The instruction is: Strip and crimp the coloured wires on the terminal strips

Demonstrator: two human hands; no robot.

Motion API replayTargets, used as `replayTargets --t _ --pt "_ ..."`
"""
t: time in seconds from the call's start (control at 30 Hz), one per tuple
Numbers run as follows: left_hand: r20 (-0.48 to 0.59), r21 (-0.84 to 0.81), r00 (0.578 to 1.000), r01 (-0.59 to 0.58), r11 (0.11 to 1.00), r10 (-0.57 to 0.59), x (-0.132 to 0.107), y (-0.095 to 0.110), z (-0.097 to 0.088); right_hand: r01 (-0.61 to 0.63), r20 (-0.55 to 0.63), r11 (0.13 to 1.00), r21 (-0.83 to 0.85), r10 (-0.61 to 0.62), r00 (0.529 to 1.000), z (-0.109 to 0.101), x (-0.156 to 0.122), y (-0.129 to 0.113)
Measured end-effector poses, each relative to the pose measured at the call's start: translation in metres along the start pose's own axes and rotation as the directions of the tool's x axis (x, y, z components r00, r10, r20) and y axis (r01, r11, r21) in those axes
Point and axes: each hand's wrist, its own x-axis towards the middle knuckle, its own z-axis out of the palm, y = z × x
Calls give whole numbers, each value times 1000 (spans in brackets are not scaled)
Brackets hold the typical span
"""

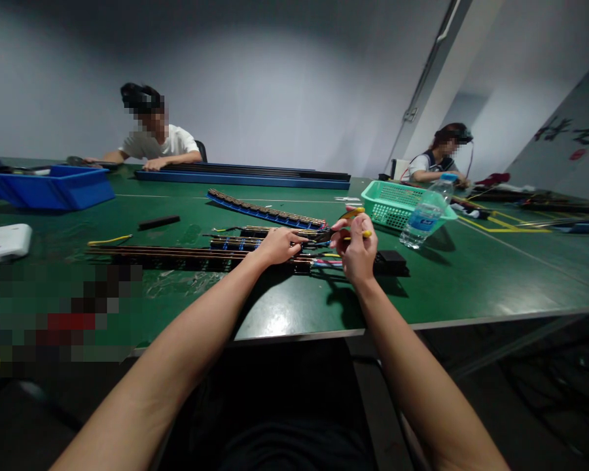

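My right hand (pixel 359 252) is closed around a pair of pliers (pixel 353 212) with yellow handles, their dark jaws pointing left. My left hand (pixel 277 246) lies over the short blue-and-black strips (pixel 230 243) with metal rails. Its thumb and index finger come together close to the plier jaws; what lies between them is too small to tell. Nearer to me runs a long dark strip (pixel 201 256) with copper-coloured rails. Coloured wires (pixel 326 263) leave its right end, under my right hand. Another blue-backed strip (pixel 265 210) lies aslant behind.
A green basket (pixel 380 196) and a water bottle (pixel 422 219) stand to the right. At left are a blue bin (pixel 53 190), a white device (pixel 4 243) and a dark bar (pixel 158 222). Two people work across the table, one behind a long blue tray (pixel 255 180).
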Motion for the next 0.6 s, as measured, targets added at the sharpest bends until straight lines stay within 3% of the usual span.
replayTargets --t 0.27,0.4,0.47,0.6 --pt "12 -31 1000 -6 999 7 0 1 -1 10 193 995 -96 8 981 3 -7 15" --pt "3 -71 1000 -3 997 4 -1 1 -1 72 342 972 -225 10 939 1 -15 16" --pt "35 -95 999 24 995 -21 0 -1 0 185 483 920 -345 5 875 2 -21 15" --pt "65 -169 996 68 983 -57 5 -7 3 506 740 724 -469 9 672 7 -33 16"
